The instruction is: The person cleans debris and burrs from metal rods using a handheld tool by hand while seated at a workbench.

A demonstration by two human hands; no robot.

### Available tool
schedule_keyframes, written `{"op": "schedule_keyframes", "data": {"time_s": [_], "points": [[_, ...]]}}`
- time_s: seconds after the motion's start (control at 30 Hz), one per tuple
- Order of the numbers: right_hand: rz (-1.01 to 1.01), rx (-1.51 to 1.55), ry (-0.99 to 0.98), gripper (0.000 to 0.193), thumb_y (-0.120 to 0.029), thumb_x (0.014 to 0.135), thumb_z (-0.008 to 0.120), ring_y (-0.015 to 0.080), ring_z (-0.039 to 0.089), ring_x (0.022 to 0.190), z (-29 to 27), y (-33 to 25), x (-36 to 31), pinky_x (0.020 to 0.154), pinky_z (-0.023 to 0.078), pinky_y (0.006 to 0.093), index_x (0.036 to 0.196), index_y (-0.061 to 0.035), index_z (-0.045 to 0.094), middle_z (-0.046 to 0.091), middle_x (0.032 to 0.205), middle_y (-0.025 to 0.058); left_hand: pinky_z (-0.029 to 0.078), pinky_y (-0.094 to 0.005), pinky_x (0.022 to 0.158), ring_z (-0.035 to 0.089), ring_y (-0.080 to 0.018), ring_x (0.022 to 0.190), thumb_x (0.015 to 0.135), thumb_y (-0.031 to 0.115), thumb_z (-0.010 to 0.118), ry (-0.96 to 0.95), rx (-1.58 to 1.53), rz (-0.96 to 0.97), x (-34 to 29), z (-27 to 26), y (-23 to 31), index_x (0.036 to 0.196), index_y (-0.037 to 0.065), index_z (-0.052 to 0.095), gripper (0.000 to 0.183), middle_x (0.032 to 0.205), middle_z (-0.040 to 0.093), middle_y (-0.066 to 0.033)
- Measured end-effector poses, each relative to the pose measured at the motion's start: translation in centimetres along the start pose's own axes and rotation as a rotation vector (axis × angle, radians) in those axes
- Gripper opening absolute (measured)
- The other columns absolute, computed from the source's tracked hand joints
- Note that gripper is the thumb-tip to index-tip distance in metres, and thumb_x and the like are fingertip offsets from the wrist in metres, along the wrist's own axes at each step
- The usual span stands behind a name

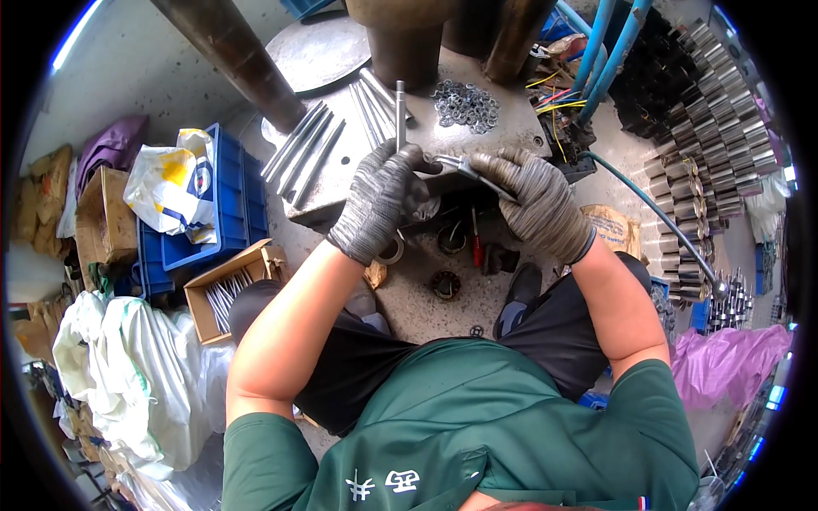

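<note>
My left hand (382,200), in a grey knit glove, is closed round a slim metal rod (400,106) that stands upright out of the fist. The rod is stepped near its top. Close to its right, my right hand (532,196), gloved alike, grips a slim metal tool that looks like pliers (457,162). The tool's tip points left, near the left hand's fingers; whether it touches anything there I cannot tell. Ahead on the metal bench (426,153) lie several loose rods (305,153) and a pile of small metal rings (466,106).
Thick steel columns (234,55) rise behind the bench. A cardboard box of rods (228,294) and blue crates (230,183) stand at left. A red-handled screwdriver (477,243) is below the bench edge. Stacked metal cylinders (707,128) fill the right, beyond a blue hose (652,204).
</note>
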State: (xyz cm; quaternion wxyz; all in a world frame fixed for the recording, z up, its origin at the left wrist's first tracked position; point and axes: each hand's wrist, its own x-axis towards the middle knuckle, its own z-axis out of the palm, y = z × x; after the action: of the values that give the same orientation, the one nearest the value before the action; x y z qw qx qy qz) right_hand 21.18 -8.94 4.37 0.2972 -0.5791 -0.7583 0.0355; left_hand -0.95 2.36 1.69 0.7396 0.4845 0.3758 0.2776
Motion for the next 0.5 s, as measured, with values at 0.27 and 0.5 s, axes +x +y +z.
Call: {"op": "schedule_keyframes", "data": {"time_s": [0.27,0.5], "points": [[0.267,0.200,0.096,0.043,-0.008,0.088,0.074,0.0330,0.071,0.093,-2.2,1.6,0.1,0.086,0.057,0.0364,0.130,-0.0077,0.069,0.072,0.104,0.0170,0.049,-0.0214,0.069,0.058,-0.0050,0.073,0.107,0.024,0.054,0.002,0.301,0.110,-1.2,-0.4,0.6,0.116,0.003,0.072,0.029,0.083,0.065,-0.0002],[0.306,0.380,0.043,0.048,-0.007,0.086,0.075,0.0230,0.073,0.096,-3.4,3.2,-0.3,0.088,0.056,0.0344,0.133,-0.0062,0.068,0.075,0.106,0.0149,0.049,-0.0224,0.070,0.055,-0.0050,0.077,0.102,0.015,0.066,0.026,0.323,0.144,-1.7,-0.5,0.6,0.118,0.002,0.071,0.021,0.089,0.064,0.0006]]}}
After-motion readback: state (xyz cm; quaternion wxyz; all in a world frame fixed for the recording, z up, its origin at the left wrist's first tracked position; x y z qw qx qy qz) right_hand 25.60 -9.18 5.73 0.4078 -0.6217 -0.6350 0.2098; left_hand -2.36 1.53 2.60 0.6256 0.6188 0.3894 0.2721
